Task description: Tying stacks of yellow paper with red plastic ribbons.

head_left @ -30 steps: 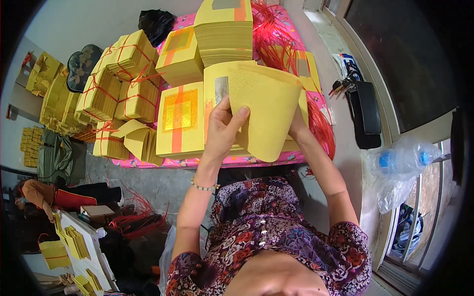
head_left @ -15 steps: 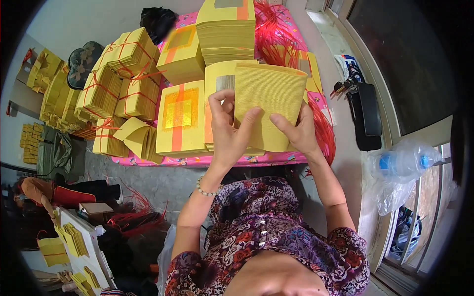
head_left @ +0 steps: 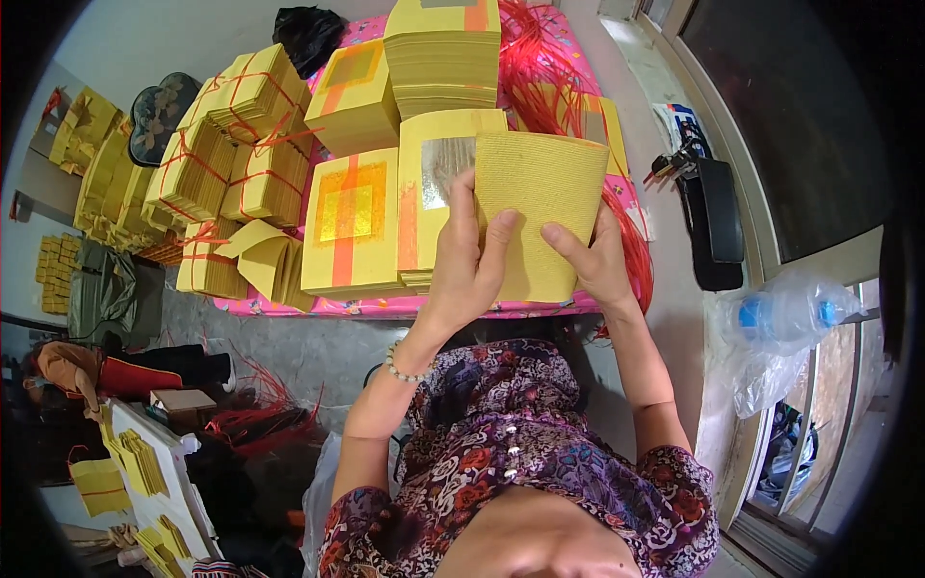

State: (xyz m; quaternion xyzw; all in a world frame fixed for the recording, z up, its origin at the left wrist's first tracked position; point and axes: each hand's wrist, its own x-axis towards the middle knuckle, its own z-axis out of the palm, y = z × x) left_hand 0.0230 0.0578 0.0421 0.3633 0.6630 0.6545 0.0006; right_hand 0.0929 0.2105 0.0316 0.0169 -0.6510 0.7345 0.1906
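Note:
Between my two hands is a folded yellow paper sheet (head_left: 541,207), its ribbed side showing, held up over the near edge of the table. My left hand (head_left: 474,252) grips its left side, thumb on the front and fingers behind. On the right side my right hand (head_left: 599,260) does the same, with its fingers partly hidden by the paper. Just behind the sheet stands a stack of yellow paper (head_left: 416,144) with a silver square and a red stripe on top. To its left lies another stack (head_left: 324,265) with a gold square in an orange frame.
Taller yellow paper stacks (head_left: 441,63) stand farther back on the pink table cover (head_left: 361,306). Bundles tied with red string (head_left: 193,173) are piled at the left, beside a loose folded sheet (head_left: 270,262). Red strips (head_left: 535,67) hang along the right side. Another person (head_left: 135,371) is at the far left.
Both hands and the folded sheet have shifted slightly to the right. My left fingers, curled apart from the sheet's left edge before, now lie against it.

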